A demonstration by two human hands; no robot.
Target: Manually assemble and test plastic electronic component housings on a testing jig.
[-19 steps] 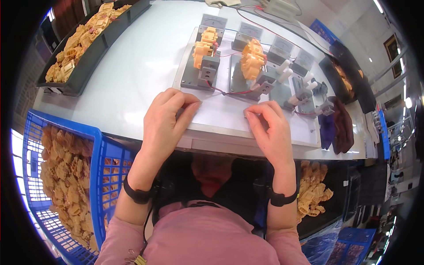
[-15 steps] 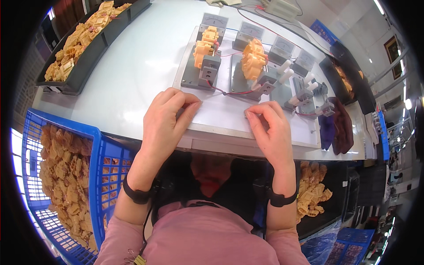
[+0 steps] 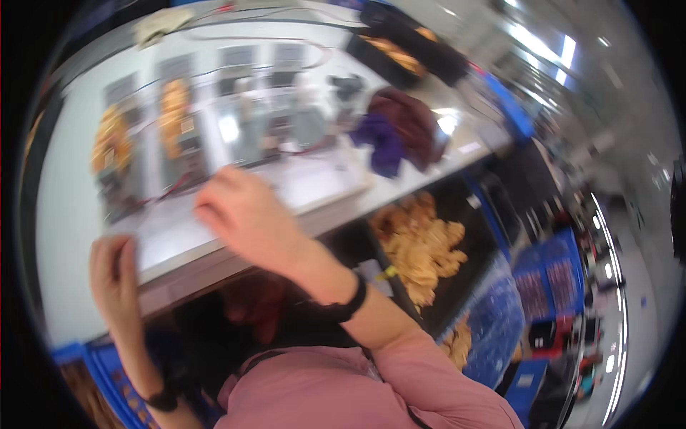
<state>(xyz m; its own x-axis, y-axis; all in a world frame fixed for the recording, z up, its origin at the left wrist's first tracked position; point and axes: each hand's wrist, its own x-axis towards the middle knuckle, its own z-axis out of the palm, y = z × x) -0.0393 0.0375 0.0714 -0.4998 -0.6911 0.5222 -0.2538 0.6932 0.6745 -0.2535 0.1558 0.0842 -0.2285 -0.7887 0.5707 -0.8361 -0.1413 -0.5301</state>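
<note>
My left hand (image 3: 114, 279) hangs at the near left edge of a white board (image 3: 168, 247), its fingers bent and smeared by motion. Over the board's front part is my right hand (image 3: 239, 214), fingers curled toward the thumb and blurred too. Nothing shows clearly in either hand. Beyond them stand several grey fixtures with meters at the back. The leftmost bears a yellow plastic assembly (image 3: 111, 143), and another yellow assembly (image 3: 174, 118) sits on the fixture beside it. Red and dark wires (image 3: 171, 187) run along the fixtures' near ends. White posts (image 3: 304, 93) rise from the fixtures farther right.
Purple cloth (image 3: 382, 143) and brown cloth (image 3: 411, 125) lie right of the board. Black trays (image 3: 389, 61) with yellow parts stand at the back right. Below the table edge are a dark bin (image 3: 464, 286) of yellow parts and a blue basket (image 3: 107, 372) at lower left.
The view has swung to the right, so the board and fixtures now appear farther left and the picture is blurred. Both hands remain near the board's front edge, fingers bent.
</note>
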